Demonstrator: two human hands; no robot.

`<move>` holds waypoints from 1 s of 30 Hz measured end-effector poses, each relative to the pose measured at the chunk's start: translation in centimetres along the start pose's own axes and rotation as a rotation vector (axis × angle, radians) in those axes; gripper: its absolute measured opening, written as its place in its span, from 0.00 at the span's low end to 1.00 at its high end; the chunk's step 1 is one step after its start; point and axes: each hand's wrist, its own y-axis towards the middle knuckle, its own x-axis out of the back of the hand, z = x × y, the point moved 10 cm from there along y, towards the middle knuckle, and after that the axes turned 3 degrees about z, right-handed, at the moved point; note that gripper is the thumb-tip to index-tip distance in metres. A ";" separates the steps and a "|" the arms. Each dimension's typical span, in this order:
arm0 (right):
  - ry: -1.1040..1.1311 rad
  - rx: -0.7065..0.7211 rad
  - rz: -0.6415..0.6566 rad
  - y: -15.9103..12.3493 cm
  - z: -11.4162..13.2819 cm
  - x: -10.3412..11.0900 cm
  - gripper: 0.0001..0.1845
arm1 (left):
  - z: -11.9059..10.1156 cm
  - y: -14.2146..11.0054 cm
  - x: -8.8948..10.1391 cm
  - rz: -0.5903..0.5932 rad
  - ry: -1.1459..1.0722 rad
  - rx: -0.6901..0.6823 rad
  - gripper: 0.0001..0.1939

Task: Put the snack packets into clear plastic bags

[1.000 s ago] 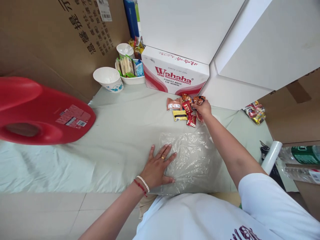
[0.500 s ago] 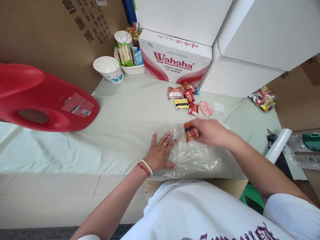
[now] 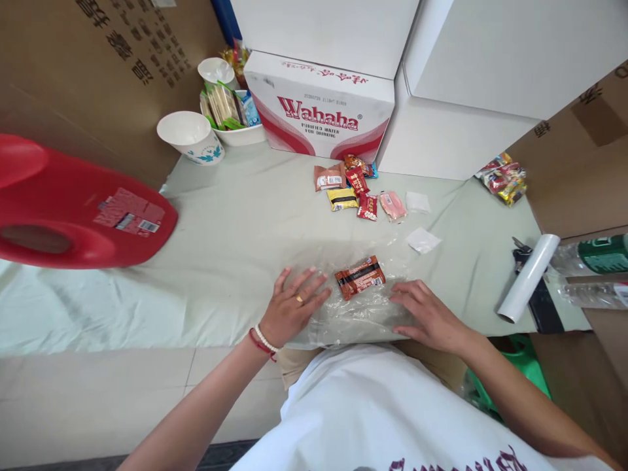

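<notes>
A brown wrapped snack [image 3: 360, 277] with a dark band lies on a clear plastic sheet [image 3: 350, 314] near the table's front edge. To its left, my left hand [image 3: 297, 304] rests with fingers spread over the sheet's left part. On the other side my right hand [image 3: 426, 314] is at the sheet's right part, fingers apart and holding nothing. Farther back sits a loose group of small packets: a tan one [image 3: 330, 176], a yellow one [image 3: 342, 199], a red one [image 3: 367, 206] and a pink one [image 3: 393, 205], among others. Two white squares [image 3: 423, 240] [image 3: 417, 202] lie to the right.
A Wahaba-style carton printed "Wahaha" [image 3: 324, 114] stands behind the packets. At left are a red jug [image 3: 83, 209] and a paper cup [image 3: 191, 139]. A white roll [image 3: 528, 278], plastic bottles [image 3: 601, 255] and bagged snacks [image 3: 504, 180] are at right.
My right hand has brought the brown snack from the group to the plastic sheet and let it go. My left hand stays on the sheet. The camera view has shifted.
</notes>
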 end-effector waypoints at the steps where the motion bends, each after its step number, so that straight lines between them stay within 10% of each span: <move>1: -0.016 -0.006 -0.010 -1.0 -0.4 -0.7 0.22 | -0.7 -0.2 -0.3 0.044 -0.046 -0.072 0.26; 12: 0.478 -0.183 0.044 2.8 -3.2 1.5 0.14 | -0.2 -1.2 -2.1 0.593 -0.225 -0.032 0.42; 19: 0.767 -0.461 0.040 5.9 -7.8 1.0 0.24 | 0.6 0.0 -2.7 0.350 -0.292 0.137 0.15; 23: 0.762 -0.529 0.011 6.3 -9.2 1.3 0.24 | 2.8 1.2 -1.6 0.117 -0.366 0.414 0.22; 30: 0.159 -0.581 -0.017 7.9 -11.9 4.7 0.15 | 6.6 1.1 -1.1 -0.023 -0.095 0.877 0.15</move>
